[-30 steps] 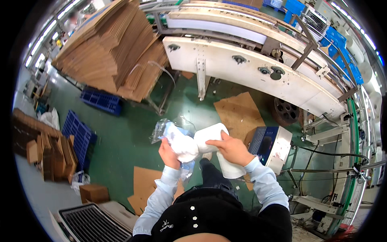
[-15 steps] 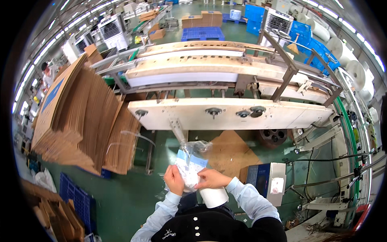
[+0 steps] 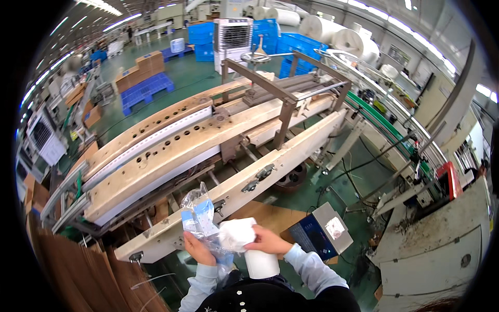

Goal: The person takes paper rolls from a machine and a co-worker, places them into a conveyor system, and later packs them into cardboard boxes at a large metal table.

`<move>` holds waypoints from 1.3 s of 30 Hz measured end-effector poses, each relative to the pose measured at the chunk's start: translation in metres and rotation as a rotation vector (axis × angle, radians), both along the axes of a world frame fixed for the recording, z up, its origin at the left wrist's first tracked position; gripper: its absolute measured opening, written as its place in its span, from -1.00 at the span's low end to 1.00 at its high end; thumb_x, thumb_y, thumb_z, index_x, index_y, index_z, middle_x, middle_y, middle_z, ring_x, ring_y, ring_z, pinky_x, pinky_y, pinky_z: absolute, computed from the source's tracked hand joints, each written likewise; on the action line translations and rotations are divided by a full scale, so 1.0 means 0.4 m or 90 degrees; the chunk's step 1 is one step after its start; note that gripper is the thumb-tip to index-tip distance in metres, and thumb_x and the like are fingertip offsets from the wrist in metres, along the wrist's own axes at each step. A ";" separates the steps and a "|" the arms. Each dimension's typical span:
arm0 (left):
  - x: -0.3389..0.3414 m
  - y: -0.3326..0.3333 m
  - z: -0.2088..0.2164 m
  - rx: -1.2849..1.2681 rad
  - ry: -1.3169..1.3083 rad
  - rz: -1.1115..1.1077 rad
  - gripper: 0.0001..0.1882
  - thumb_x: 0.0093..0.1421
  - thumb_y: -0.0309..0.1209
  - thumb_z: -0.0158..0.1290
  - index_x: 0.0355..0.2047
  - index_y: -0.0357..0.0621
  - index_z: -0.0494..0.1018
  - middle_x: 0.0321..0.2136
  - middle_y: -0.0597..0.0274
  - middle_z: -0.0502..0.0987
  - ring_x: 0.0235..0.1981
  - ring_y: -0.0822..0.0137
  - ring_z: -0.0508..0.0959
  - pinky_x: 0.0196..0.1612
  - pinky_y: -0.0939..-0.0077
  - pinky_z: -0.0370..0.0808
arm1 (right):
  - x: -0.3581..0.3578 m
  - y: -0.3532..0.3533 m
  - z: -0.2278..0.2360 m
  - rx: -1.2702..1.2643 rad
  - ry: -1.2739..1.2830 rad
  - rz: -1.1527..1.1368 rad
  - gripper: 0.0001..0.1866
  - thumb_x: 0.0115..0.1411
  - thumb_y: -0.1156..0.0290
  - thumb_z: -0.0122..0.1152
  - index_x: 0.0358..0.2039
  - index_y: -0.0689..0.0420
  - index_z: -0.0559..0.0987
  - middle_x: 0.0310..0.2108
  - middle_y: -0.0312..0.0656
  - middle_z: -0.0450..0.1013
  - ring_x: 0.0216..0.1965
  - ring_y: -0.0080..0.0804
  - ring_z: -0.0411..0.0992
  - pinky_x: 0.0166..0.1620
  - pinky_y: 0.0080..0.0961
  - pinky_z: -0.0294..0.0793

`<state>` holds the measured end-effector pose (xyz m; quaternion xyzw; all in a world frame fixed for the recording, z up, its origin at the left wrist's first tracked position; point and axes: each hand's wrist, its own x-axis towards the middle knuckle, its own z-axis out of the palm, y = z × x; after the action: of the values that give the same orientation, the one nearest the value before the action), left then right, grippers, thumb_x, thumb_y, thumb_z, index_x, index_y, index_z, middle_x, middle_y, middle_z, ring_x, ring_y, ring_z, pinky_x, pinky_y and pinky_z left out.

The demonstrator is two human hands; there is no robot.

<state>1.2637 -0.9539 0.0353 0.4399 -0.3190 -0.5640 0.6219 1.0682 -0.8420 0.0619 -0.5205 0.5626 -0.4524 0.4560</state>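
My left hand [image 3: 199, 249] is closed on a clear plastic bag [image 3: 204, 217] with blue and white printing, its crumpled top standing up above the fingers. To the right of the bag, my right hand [image 3: 270, 241] grips a soft white bundle [image 3: 236, 235] between thumb and fingers. The bundle's left side lies close against the bag; whether any of it is inside I cannot tell. Below the right hand, near my lap, a smooth white roll [image 3: 262, 265] stands close to my body. What supports the roll is hidden.
A long cream-coloured conveyor frame [image 3: 228, 192] crosses in front of me. Stacked cardboard sheets [image 3: 67, 270] stand at the lower left. A grey device with a dark blue panel [image 3: 314, 234] is at my right, beside flat cardboard [image 3: 270, 216]. A metal cabinet [image 3: 426, 260] is farther right.
The whole view has swung to the right. The white bundle now shows more plainly in my right hand, right of the bag; my left hand keeps the bag.
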 end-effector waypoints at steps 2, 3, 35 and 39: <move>-0.015 -0.040 -0.035 0.089 0.046 -0.039 -0.51 0.41 -0.04 -0.22 -0.02 -0.22 0.41 -0.17 0.25 0.54 -0.20 0.40 0.51 -0.12 0.46 0.44 | -0.034 0.053 0.004 0.070 -0.231 -0.169 -0.54 0.12 0.32 0.33 0.01 0.18 0.48 -0.13 -0.25 0.47 -0.13 -0.49 0.43 -0.07 -0.49 0.44; -0.045 -0.051 -0.026 0.115 0.086 -0.048 -0.51 0.41 -0.03 -0.22 -0.01 -0.20 0.42 -0.18 0.26 0.54 -0.19 0.40 0.51 -0.12 0.46 0.44 | -0.070 0.094 0.014 0.058 -0.241 -0.245 -0.55 0.15 0.37 0.28 0.05 0.20 0.45 -0.09 -0.24 0.47 -0.09 -0.49 0.42 -0.03 -0.49 0.43; -1.136 -0.197 -0.146 -0.205 -0.318 -0.791 -0.85 -0.03 -0.59 -0.12 -0.63 -0.36 0.45 -0.58 0.14 0.51 -0.51 0.34 0.49 -0.37 0.51 0.40 | -1.719 0.212 0.052 -0.572 -0.429 -1.035 -0.39 0.25 0.05 0.19 0.15 0.20 0.34 0.07 -0.16 0.40 0.03 -0.29 0.42 0.06 -0.36 0.44; -1.425 -0.306 -0.261 -0.151 -0.267 -0.800 -0.75 0.07 -0.33 0.04 -0.54 -0.33 0.49 -0.58 0.09 0.51 -0.50 0.32 0.48 -0.41 0.41 0.38 | -2.020 0.164 0.156 -0.700 -0.373 -1.026 -0.45 0.27 0.12 0.18 0.14 0.20 0.35 0.08 -0.18 0.40 0.04 -0.31 0.41 0.08 -0.36 0.42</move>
<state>0.6938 -1.0764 -0.0690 0.1994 -0.6882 -0.6825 0.1442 0.2603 -0.7763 0.1241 0.0075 0.3262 -0.9305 -0.1667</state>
